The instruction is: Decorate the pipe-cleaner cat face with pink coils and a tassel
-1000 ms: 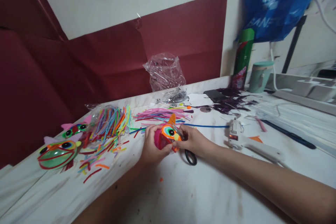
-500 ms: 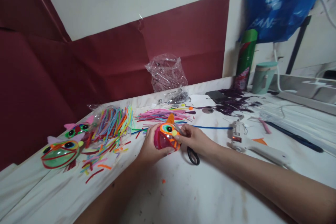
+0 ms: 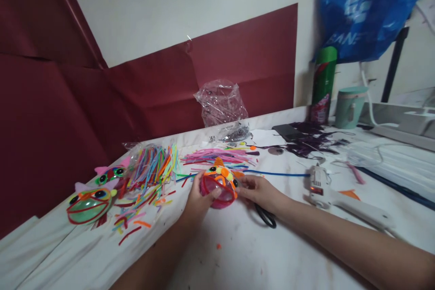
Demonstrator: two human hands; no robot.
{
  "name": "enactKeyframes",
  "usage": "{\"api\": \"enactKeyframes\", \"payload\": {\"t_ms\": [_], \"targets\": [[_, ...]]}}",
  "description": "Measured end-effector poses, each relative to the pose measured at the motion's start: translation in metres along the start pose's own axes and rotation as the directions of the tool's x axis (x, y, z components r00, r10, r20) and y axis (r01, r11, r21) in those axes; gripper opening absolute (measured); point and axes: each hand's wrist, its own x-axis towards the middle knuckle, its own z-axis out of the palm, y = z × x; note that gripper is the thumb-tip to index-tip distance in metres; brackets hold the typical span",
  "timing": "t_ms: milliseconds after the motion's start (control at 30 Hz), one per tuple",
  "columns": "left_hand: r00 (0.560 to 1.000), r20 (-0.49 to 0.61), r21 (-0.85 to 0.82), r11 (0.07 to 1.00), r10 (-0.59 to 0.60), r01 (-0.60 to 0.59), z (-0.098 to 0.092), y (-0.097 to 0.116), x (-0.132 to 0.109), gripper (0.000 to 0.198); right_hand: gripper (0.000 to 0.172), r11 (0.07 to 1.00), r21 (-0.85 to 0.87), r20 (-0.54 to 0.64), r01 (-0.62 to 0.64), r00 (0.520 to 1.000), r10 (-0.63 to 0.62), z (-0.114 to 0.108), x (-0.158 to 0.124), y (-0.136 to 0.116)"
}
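My left hand and my right hand both grip a small pink craft creature with orange trim, an orange ear and pompoms on top, just above the white table. Its open mouth side faces me. Black scissor handles lie under my right wrist. A finished green creature with big eyes lies at the left, and another one sits behind it.
Heaps of coloured pipe-cleaner pieces and pink strips lie behind my hands. A white glue gun rests at the right. A clear plastic bag, a green can, a teal cup and purple scraps stand at the back.
My hands have turned the pink creature, so its eye no longer faces me and its open mouth does. The view has shifted down a little.
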Motion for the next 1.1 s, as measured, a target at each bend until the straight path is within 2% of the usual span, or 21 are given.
{"api": "enactKeyframes", "payload": {"t_ms": [100, 300, 567, 767, 1000, 1100], "targets": [[0.999, 0.035, -0.014, 1.000, -0.007, 0.007, -0.001, -0.003, -0.001, 0.081, 0.039, 0.997, 0.074, 0.063, -0.009, 0.998, 0.005, 0.000, -0.002, -0.004], [0.983, 0.169, -0.008, 0.998, 0.066, -0.066, -0.002, -0.005, -0.002, 0.090, 0.033, 0.990, 0.042, -0.015, 0.133, 0.991, -0.133, -0.005, -0.001, 0.001], [0.986, 0.140, 0.016, 0.996, 0.087, -0.090, 0.003, -0.004, -0.004, 0.079, 0.026, 0.991, -0.028, -0.040, 0.132, 0.990, -0.133, -0.003, -0.004, -0.006], [0.985, 0.125, 0.054, 0.990, 0.121, -0.129, 0.005, -0.006, -0.004, 0.078, 0.051, 0.993, -0.090, -0.069, 0.081, 0.994, -0.088, 0.008, -0.007, -0.005], [0.985, 0.087, 0.050, 0.987, 0.148, -0.152, 0.011, -0.002, -0.006, 0.072, 0.044, 0.993, -0.045, -0.072, 0.107, 0.991, -0.110, 0.008, -0.006, 0.003], [0.990, 0.069, 0.031, 0.992, 0.122, -0.124, 0.011, -0.004, -0.005, 0.074, 0.044, 0.992, -0.060, -0.088, 0.110, 0.989, -0.115, 0.008, -0.005, 0.002]]}}
